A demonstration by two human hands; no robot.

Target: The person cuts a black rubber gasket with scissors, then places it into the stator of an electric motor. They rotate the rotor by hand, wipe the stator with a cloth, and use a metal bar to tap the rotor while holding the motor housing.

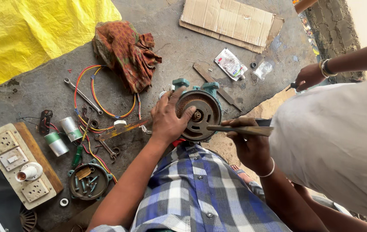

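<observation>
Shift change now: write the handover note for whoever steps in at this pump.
Left hand: pressed flat on the rusty round face of the teal-green cast motor pump, steadying it.
Right hand: gripping a flat metal tool, tip laid near the central shaft.
Done: round cover with loose bolts lies on the concrete floor.
Left: rusty face still mounted.
</observation>
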